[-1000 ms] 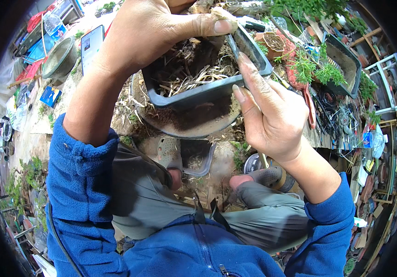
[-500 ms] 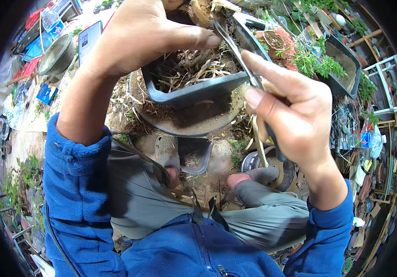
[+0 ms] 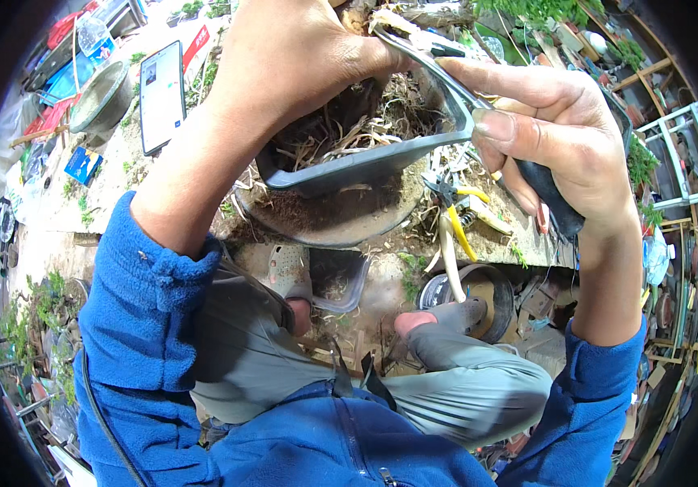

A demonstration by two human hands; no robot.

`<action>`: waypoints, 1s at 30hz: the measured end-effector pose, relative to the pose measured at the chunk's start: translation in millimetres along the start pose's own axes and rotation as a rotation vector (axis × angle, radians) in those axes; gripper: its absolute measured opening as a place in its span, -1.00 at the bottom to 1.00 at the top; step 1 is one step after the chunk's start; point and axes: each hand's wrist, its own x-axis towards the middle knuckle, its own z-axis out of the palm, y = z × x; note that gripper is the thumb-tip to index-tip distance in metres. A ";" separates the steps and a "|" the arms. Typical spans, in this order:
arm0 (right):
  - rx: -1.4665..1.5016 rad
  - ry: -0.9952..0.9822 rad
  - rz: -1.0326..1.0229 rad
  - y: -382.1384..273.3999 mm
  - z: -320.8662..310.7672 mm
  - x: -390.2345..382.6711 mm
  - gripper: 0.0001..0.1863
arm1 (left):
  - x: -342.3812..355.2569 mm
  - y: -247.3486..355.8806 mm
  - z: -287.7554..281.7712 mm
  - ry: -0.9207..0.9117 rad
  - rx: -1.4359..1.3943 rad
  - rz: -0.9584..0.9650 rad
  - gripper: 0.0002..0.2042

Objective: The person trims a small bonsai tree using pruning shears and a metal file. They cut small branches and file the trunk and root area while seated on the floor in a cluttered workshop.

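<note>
My right hand [image 3: 560, 138] is closed round the dark handle of a slim metal tool [image 3: 438, 69] with a bent tip; its exact kind is unclear. The tip lies against pale, stripped wood near my left thumb. My left hand [image 3: 292, 65] is wrapped about a woody trunk [image 3: 357, 18] at the top edge, thumb across its front; most of its fingers are hidden. The trunk stands in a dark rectangular plant pot [image 3: 365, 158] holding soil, roots and dry shavings. Beneath the pot is a round turntable-like disc [image 3: 324, 223].
Yellow-handled cutters [image 3: 462, 215] lie right of the pot among shavings. A phone [image 3: 162, 97] and a round grey bowl [image 3: 101, 101] are at the left. By my feet stand a clear plastic tub [image 3: 341, 280] and a round container [image 3: 495, 304]. Green cuttings [image 3: 543, 10] lie far right.
My right hand has moved right and slightly up with the tool, uncovering the yellow-handled cutters. My left hand has shifted slightly right, and more of the phone shows. The pot appears slightly turned.
</note>
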 end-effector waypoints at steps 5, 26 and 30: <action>-0.121 -0.015 -0.106 0.6 2.2 5.1 -0.52 | -1.5 2.6 -9.4 -0.101 -0.038 -0.058 -0.67; -0.931 0.298 -0.589 27.2 40.7 -3.7 -0.52 | 8.6 -10.8 -24.8 -0.361 -0.093 -0.044 -0.63; -0.970 0.269 -0.577 25.4 36.8 -5.9 -0.51 | 11.7 -24.9 -31.9 -0.490 -0.575 -0.141 -0.55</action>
